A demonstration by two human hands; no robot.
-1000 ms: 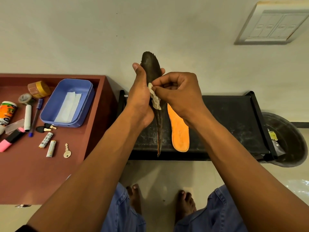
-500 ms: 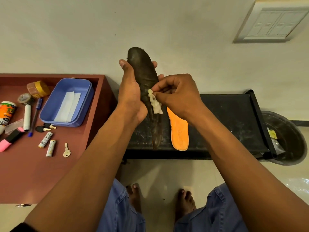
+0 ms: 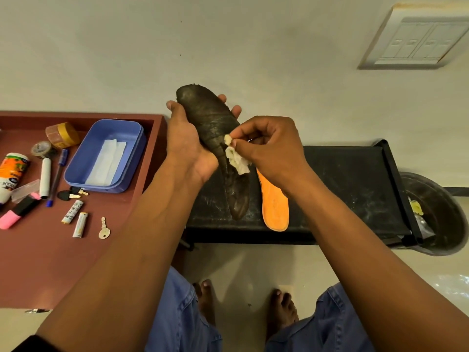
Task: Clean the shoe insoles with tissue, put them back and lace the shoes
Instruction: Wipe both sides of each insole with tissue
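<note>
While gripped, dark insole, grimy, creased

Dark insole: left edge hidden under left hand, mid right edge behind tissue. Orange insole: toe end hidden by right hand. Bottle and pink highlighter cut by left frame edge. Battery print unreadable.

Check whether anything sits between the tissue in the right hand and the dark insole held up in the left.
Nothing visible does. The right hand pinches the crumpled tissue directly against the dark insole, which the left hand grips. The orange insole lies apart on the black stand, below the wiping.
</note>
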